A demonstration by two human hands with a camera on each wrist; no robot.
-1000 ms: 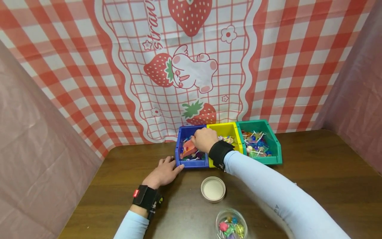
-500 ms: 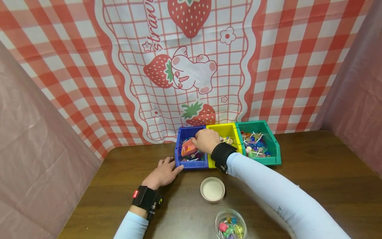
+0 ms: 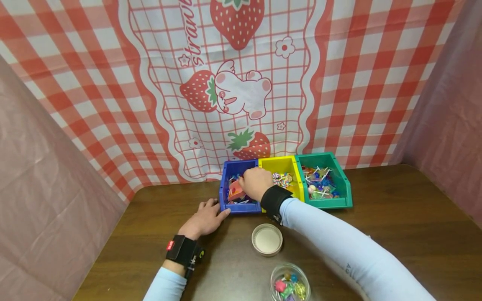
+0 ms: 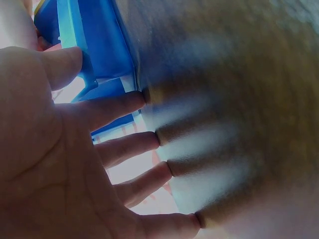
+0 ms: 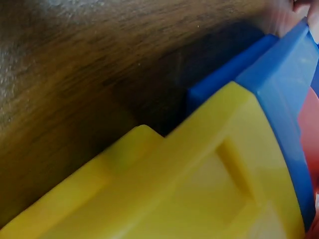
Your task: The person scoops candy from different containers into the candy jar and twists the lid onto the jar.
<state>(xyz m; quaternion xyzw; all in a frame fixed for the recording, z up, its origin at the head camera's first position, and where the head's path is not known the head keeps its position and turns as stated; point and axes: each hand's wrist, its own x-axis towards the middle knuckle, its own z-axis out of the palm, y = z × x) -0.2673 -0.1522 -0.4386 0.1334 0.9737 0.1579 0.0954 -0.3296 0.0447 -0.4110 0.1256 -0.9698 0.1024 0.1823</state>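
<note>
The head view is showing a coral-pink scoop (image 3: 235, 191) lying among candies in the blue bin (image 3: 241, 208), something small and red showing on it. The right hand (image 3: 257, 184) is gripping the scoop's near end, the handle being hidden. The left hand (image 3: 203, 219) is holding nothing, its thumb resting at that bin's front corner. The left wrist view is revealing what the head view is hiding: the palm, and four straight, spread fingers touching the surface (image 4: 259, 99). The right wrist view is showing the yellow bin's front (image 5: 199, 184) adjoining the blue one.
</note>
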